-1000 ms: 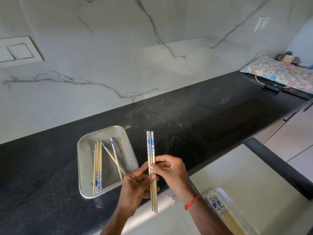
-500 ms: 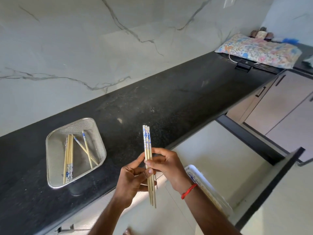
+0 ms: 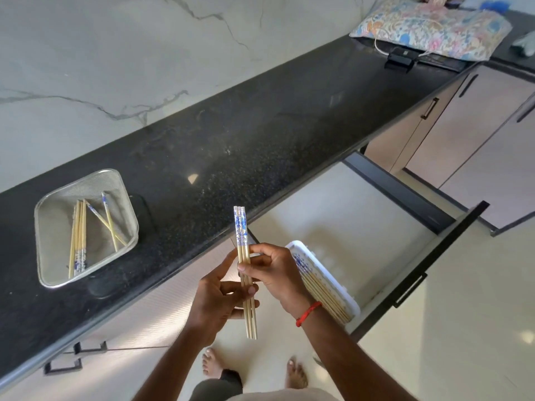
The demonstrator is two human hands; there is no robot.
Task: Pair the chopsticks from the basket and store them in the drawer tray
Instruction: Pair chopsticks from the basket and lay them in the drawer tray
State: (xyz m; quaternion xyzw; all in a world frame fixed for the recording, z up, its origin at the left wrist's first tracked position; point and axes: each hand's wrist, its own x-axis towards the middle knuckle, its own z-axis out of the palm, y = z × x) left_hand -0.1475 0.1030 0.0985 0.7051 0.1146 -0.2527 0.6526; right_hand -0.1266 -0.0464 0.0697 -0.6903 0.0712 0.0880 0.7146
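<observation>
Head view, nearest first: two bare feet point(image 3: 212, 363) stand on the pale glossy floor point(image 3: 463, 328). Above them the left hand point(image 3: 215, 299) and the right hand point(image 3: 275, 273) both close on one upright bundle of pale bamboo chopsticks with blue-and-white patterned tops point(image 3: 245, 270); three top ends show side by side, though lower down I can separate only two or three sticks. The left thumb and fingers pinch the lower shafts, and the right fingers clamp them higher up. A red thread bracelet point(image 3: 308, 313) circles the right wrist.

Just right of the hands, the white plastic drawer tray point(image 3: 351, 306) sits in the open dark-framed drawer point(image 3: 419, 273), holding a row of matching chopsticks too tightly packed to count.

Farther left, on the black speckled stone counter point(image 3: 231, 134), one square wire-mesh basket point(image 3: 46, 256) holds about six loose chopsticks: roughly four lying parallel and two crossed. At the far end lies one floral cushion point(image 3: 428, 27).

Risks, as I judge them: if three sticks really are in hand, an odd one could go into the tray and spoil the pairing. The lower tips hang over open floor, so a slackened pinch during the handover would drop a stick beside the feet. The tray's rim sits close under the right wrist and could be knocked.
</observation>
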